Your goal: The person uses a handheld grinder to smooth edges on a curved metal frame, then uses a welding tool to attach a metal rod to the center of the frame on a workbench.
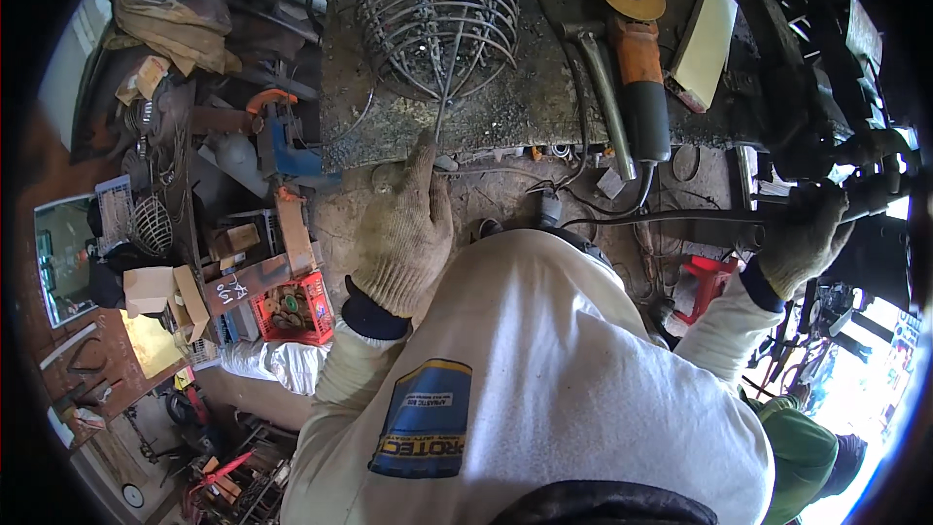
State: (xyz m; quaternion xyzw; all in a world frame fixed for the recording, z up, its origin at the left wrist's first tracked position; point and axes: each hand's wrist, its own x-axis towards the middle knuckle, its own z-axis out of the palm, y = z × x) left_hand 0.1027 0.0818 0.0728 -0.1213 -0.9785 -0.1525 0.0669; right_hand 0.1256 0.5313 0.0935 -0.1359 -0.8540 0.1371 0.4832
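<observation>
My left hand (403, 233), in a knitted work glove, is at the front edge of the workbench (379, 141). Its fingertips close on the lower end of a thin metal rod (439, 126). That rod reaches up over a rounded wire basket (442, 24) of bent metal bars, which rests on the bench. Far to the right, my gloved right hand (805, 238) is closed beside dark metal parts (870, 170); what its fingers hold is hidden in shadow. A black cable (680, 217) runs to it from the middle.
An angle grinder (639, 78) with a tan disc lies on the bench beside a metal hammer-shaped tool (601, 97) and a pale box (705, 49). Leftward are a blue clamp-like tool (287, 141) and a red crate (293, 311). Someone in green (797, 447) is at lower right.
</observation>
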